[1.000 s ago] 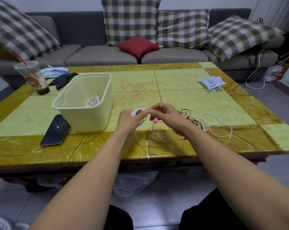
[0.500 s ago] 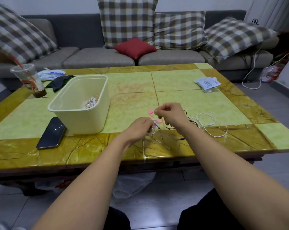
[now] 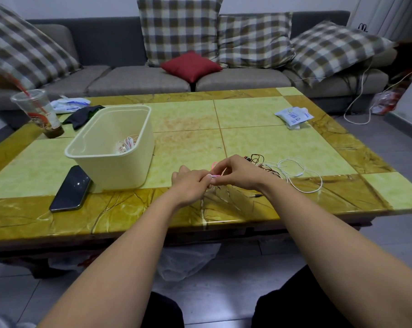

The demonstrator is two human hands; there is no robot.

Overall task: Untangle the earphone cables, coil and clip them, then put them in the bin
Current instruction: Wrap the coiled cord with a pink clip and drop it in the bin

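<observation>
My left hand [image 3: 190,183] and my right hand [image 3: 238,172] meet just above the table's front edge. Between them they pinch a coiled white earphone cable and a pink clip [image 3: 214,175], both mostly hidden by the fingers. A tangle of white and brown earphone cables [image 3: 287,170] lies on the table right of my right hand, with a jack plug [image 3: 255,196] near the edge. The cream plastic bin [image 3: 119,166] stands to the left and holds coiled earphones [image 3: 126,145].
A black phone [image 3: 71,188] lies in front of the bin. A plastic cup with a straw [image 3: 38,112], a dark cloth [image 3: 82,116] and a white packet [image 3: 68,105] sit at the back left. Another packet [image 3: 293,116] lies at the back right. A sofa with cushions stands behind.
My hands have come lower and closer together. The pink clip, held apart above the coil half a second ago, now sits between both hands' fingertips at the coil.
</observation>
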